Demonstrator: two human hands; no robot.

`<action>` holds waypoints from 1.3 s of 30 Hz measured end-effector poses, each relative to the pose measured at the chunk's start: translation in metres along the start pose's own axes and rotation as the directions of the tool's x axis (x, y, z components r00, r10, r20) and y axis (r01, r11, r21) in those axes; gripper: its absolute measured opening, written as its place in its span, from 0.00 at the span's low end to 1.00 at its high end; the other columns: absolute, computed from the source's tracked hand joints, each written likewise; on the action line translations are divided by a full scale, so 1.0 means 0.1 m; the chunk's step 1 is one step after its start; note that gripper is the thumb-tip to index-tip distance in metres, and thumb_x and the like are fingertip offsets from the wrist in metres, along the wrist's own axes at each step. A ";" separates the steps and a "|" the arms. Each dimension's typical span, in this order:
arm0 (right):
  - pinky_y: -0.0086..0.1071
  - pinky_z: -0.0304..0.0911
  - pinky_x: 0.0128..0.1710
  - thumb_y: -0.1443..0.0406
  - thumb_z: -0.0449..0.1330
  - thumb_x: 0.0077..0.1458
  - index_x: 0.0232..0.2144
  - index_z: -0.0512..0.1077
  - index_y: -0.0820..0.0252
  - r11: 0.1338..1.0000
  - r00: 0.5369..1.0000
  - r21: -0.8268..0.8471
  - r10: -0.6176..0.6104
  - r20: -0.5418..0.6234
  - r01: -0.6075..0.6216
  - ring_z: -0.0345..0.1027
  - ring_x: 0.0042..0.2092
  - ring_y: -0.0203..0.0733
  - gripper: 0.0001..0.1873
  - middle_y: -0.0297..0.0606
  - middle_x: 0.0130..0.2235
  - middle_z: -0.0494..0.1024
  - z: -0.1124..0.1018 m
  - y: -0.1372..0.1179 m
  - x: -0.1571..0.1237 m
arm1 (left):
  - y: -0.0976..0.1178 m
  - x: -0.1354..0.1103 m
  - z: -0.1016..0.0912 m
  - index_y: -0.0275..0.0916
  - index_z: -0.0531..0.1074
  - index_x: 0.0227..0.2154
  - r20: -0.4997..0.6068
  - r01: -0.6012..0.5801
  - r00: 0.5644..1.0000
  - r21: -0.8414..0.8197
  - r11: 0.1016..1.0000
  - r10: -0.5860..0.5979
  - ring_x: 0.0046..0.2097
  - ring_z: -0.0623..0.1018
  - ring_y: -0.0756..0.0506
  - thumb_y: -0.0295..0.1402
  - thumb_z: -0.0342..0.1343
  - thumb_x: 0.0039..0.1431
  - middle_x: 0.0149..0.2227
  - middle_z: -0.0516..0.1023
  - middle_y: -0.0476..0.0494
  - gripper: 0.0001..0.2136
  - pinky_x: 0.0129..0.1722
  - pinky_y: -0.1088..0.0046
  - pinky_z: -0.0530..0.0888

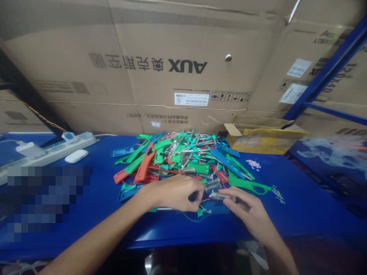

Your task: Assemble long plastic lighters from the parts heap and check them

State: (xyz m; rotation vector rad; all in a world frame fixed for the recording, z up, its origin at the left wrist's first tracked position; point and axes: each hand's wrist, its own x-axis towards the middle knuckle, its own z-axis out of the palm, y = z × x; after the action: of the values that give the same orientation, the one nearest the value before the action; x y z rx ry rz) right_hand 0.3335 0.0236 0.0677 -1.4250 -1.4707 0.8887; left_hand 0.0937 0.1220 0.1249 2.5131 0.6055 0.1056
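Observation:
My right hand [249, 212] pinches a clear lighter fuel tank [219, 196] between thumb and fingers, its narrow end pointing left. Close by on the left, my left hand [180, 191] has thumb and forefinger pressed together; whatever they grip is hidden or too small to make out. Below the hands lies a blue lighter casing [213, 213] with a small teal trigger [203, 211] and thin wire at its edge. Another clear tank [212, 185] sits just behind. Beyond rises a heap of stick lighter parts [177, 152] in green, red and blue, with metal rods.
A white power strip [77, 141] and a white earbud case [76, 156] are at the left. An open yellow-taped carton [258, 140] stands back right, near small pale pieces [254, 164] and thin metal bits [278, 194]. Large cardboard [137, 34] walls off the back of the blue table [309, 202].

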 end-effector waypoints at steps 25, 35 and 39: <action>0.24 0.45 0.16 0.49 0.64 0.59 0.41 0.75 0.56 0.973 0.986 0.169 0.150 0.068 -0.160 0.50 0.19 0.28 0.18 0.26 0.21 0.63 0.29 -0.02 -0.07 | 0.33 -0.33 1.00 0.42 0.73 0.44 -0.669 0.145 0.699 -0.214 0.966 -0.253 0.45 0.71 0.43 0.30 0.53 0.72 0.41 0.78 0.47 0.05 0.45 0.64 0.68; 0.24 0.57 0.24 0.52 0.64 0.60 0.40 0.77 0.56 0.984 0.990 0.152 0.080 0.120 -0.098 0.58 0.26 0.31 0.14 0.32 0.31 0.73 0.27 -0.02 -0.09 | 0.35 -0.36 1.01 0.42 0.74 0.44 -0.662 0.123 0.709 -0.224 0.967 -0.243 0.44 0.71 0.43 0.30 0.53 0.72 0.41 0.78 0.46 0.06 0.46 0.63 0.68; 0.23 0.58 0.26 0.53 0.65 0.60 0.39 0.77 0.55 0.984 0.992 0.156 0.072 0.106 -0.088 0.60 0.27 0.30 0.14 0.31 0.31 0.74 0.28 -0.03 -0.10 | 0.37 -0.35 1.00 0.41 0.74 0.44 -0.661 0.159 0.708 -0.198 0.967 -0.251 0.44 0.71 0.43 0.30 0.52 0.72 0.42 0.78 0.47 0.06 0.47 0.62 0.67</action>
State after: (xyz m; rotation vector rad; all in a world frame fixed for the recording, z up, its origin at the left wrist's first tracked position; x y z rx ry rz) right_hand 0.3061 0.0161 0.0595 -1.3446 -1.3890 1.1169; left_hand 0.0965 0.0296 0.0612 2.2099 1.1233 0.9938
